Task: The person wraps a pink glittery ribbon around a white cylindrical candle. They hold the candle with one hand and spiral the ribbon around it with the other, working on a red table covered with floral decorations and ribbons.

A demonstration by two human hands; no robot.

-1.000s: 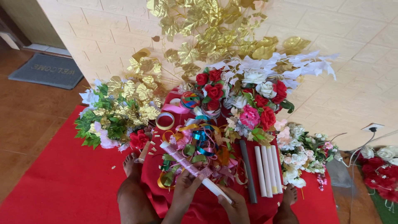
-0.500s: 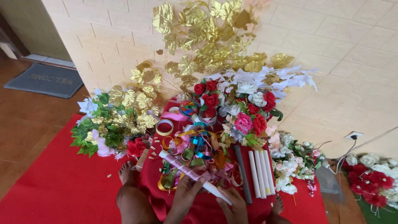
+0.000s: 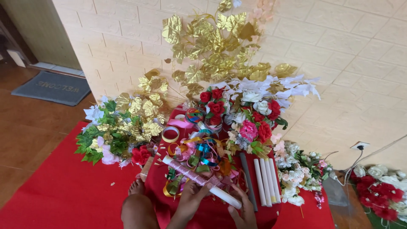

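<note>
I sit on a red cloth (image 3: 63,191) facing a heap of craft goods. My left hand (image 3: 190,199) grips the middle of a long white stick (image 3: 199,181) partly wrapped in pink glitter ribbon. My right hand (image 3: 241,212) holds the bare white end of the same stick, low in the view. The stick lies slanted from upper left to lower right. Just behind it sits a tangle of coloured ribbon curls (image 3: 199,154).
Gold artificial leaves (image 3: 212,42) lean on the cream tiled wall. Red, pink and white fake flowers (image 3: 250,118) and a green-gold bunch (image 3: 118,127) flank the ribbons. White sticks (image 3: 266,182), a dark rod (image 3: 248,180), a tape roll (image 3: 170,134), a wall socket (image 3: 360,146), a doormat (image 3: 51,87).
The view has shifted slightly, sliding the scene leftward. Both hands stay on the ribbon-wrapped stick with little movement along it.
</note>
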